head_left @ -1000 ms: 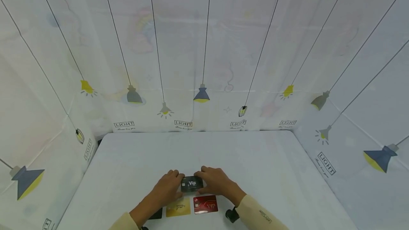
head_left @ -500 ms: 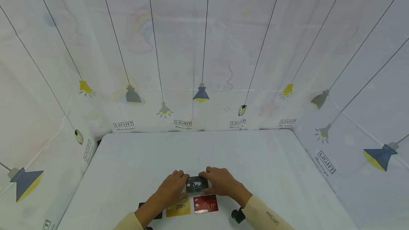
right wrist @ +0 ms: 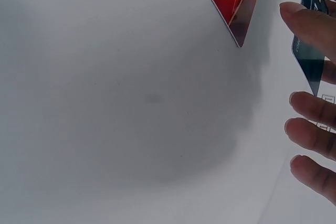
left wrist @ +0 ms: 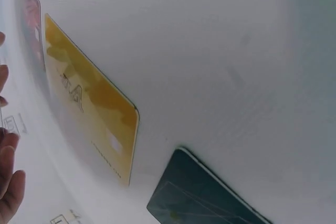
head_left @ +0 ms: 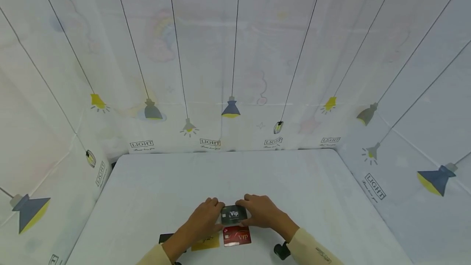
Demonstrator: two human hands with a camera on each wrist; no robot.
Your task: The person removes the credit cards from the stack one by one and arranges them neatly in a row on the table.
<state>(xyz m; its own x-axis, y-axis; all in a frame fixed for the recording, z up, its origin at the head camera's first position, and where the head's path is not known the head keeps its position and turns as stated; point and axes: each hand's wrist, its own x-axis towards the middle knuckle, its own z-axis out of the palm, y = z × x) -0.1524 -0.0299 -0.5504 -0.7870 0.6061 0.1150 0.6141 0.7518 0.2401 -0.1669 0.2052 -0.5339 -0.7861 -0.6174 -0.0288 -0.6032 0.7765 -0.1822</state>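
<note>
A dark bank-style card [head_left: 234, 214] printed "Vip" is held up between both hands over the white table. My left hand [head_left: 203, 218] grips its left edge, fingers at the upper corner and thumb low. My right hand [head_left: 263, 212] pinches the right edge; in the right wrist view the thumb [right wrist: 310, 26] crosses the front of the card [right wrist: 308, 59]. Just below it lies a red VIP card [head_left: 237, 238]. Left of that is a gold card [head_left: 207, 243], partly covered by the left hand. A black card [head_left: 165, 237] lies farther left, mostly behind the left forearm.
The white table [head_left: 165, 183] reaches back to a pale curtain wall [head_left: 206, 72] printed with hanging lamps. Similar curtains stand on both sides. A small black device [head_left: 282, 251] sits by the right sleeve [head_left: 310, 248].
Both hands have shifted right with the dark card, which has gone from above the gap between the gold and red cards to above the red one. The cards on the table stay put.
</note>
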